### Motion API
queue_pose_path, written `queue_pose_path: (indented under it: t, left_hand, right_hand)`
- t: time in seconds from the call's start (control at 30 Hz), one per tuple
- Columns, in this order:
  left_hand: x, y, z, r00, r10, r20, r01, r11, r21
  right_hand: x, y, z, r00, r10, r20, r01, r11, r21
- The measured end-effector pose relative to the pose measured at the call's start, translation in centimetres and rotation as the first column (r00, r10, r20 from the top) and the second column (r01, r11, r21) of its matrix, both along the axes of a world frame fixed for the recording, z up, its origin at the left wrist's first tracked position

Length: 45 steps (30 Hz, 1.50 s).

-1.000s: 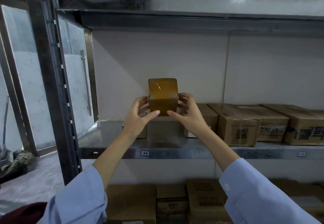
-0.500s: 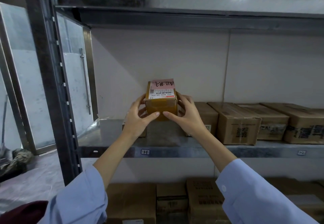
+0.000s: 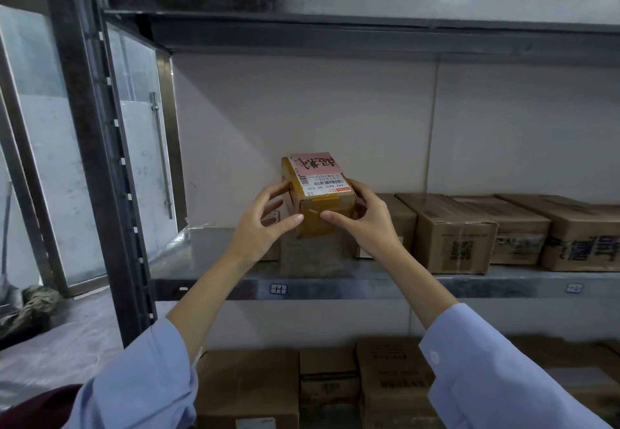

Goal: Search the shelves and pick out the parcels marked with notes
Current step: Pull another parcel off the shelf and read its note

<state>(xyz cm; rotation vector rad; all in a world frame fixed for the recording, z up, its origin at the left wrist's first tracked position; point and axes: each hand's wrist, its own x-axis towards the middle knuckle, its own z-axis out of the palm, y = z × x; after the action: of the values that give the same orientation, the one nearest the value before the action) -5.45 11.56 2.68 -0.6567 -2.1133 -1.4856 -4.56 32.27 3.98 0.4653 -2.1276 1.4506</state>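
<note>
Once checked, pull straight back: parcel [image 3: 323,217] gripped between left hand [image 3: 265,227] and right hand [image 3: 367,222], fingers curled on its sides, over shelf [image 3: 335,284]. Pink note [image 3: 315,163] on top, beyond both thumbs; long axis seemingly pointing away from the grip; hands equally near.

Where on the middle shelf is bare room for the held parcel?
Below the parcel, a bare strip of shelf lies between the small box and the nearest carton. The shelf's left end, by the post, is bare. Rightward, the carton row is crowded.
</note>
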Motion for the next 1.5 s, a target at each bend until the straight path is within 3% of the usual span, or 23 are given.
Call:
queue_pose_path:
  t: [0.27, 0.47, 0.87, 1.27, 1.5]
  left_hand:
    - [0.5, -1.2, 1.1, 0.999, -0.031, 0.029, 0.028, 0.995, 0.093]
    - [-0.2, -1.6, 1.1, 1.000, 0.013, 0.005, -0.013, 0.998, 0.058]
    - [0.1, -1.3, 0.4, 0.991, 0.129, 0.030, -0.133, 0.958, 0.253]
    - [0.2, -0.8, 0.3, 0.976, 0.215, -0.035, -0.206, 0.961, 0.184]
    - [0.2, -0.8, 0.1, 0.985, 0.172, -0.007, -0.167, 0.966, 0.198]
  right_hand:
    - [1.2, 1.5, 0.3, 0.990, 0.140, 0.017, -0.141, 0.990, 0.030]
    - [1.6, 2.0, 1.1, 0.983, 0.180, 0.039, -0.183, 0.979, 0.094]
    - [0.8, 2.7, 1.7, 0.997, 0.003, -0.073, 0.001, 0.998, 0.057]
    - [1.1, 2.4, 1.3, 0.986, 0.160, 0.037, -0.159, 0.987, -0.032]
    - [0.9, 2.1, 1.3, 0.990, 0.142, 0.003, -0.142, 0.990, -0.019]
